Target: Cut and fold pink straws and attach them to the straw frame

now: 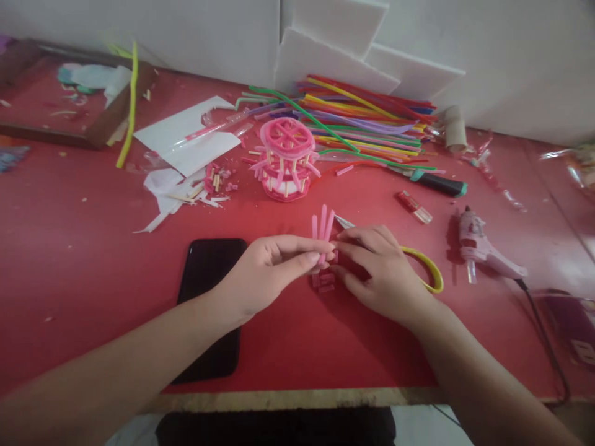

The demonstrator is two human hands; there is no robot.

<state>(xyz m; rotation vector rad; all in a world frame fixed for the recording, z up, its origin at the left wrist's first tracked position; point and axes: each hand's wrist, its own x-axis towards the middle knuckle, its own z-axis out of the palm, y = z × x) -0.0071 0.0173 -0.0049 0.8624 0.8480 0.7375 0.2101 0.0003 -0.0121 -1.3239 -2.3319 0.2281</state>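
Several short pink pipe cleaner pieces [323, 224] stand up from the pinched fingertips of my left hand [264, 266]. My right hand [381, 266] is close against them, its fingers bent and its fingertips beside those of my left. What the right fingertips hold is too small and too hidden to make out. More short pink pieces [325, 284] lie on the red table below my fingers. Scissors with a yellow handle [434, 272] lie partly under my right hand, the blade tip showing beyond it. Behind my hands stands a round pink carousel-like model [287, 155] with stick posts.
A black phone [209, 272] lies under my left forearm. To the right are a pink glue gun [486, 244] with a cord, a cutter knife [439, 183] and a small red-and-clear item [413, 206]. Coloured pipe cleaners [372, 121], white paper [190, 139] and a wooden frame [51, 135] sit behind.
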